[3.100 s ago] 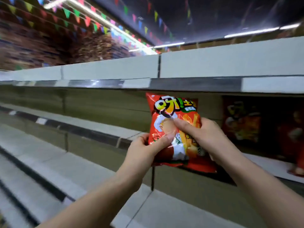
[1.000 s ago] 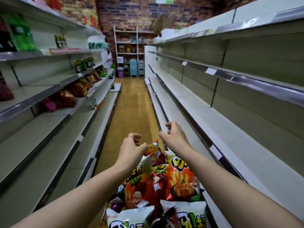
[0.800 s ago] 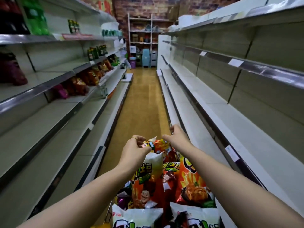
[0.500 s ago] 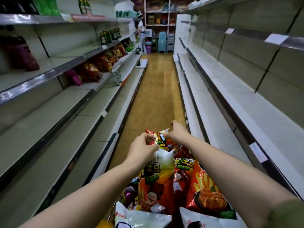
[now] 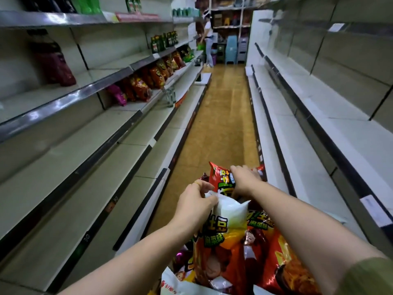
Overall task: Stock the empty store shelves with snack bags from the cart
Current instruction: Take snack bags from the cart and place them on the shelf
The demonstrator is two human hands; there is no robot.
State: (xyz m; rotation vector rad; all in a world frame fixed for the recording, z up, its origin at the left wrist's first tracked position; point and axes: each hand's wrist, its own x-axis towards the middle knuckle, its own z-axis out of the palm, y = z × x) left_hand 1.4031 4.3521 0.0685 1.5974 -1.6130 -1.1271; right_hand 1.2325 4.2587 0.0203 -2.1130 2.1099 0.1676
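Looking down the aisle: heap of bags [image 5: 244, 252] low at 6 o'clock (cart itself not visible under them). Pinching the top of a white-topped bag [image 5: 230, 211] with the left hand [image 5: 194, 204], fingers and thumb curled onto the seal. Covering the top of a red bag [image 5: 221, 177] with the right hand [image 5: 244, 177], farther out toward 12, fingers bent down over the far edge. Looks like a grip, though fingertips hidden.

Judged as picking the next bag. Probably holding the near bag back to free the red one standing behind it. Taking both by the top seals, likely to spare the contents.

Bare right shelves [image 5: 319, 116] from 1 to 4 o'clock, just beside the heap, so a short carry. Left shelves [image 5: 89, 133] from 9 to 11, partly stocked farther along. Far off at 12, a person [image 5: 207, 39] standing on the floor [image 5: 221, 116].
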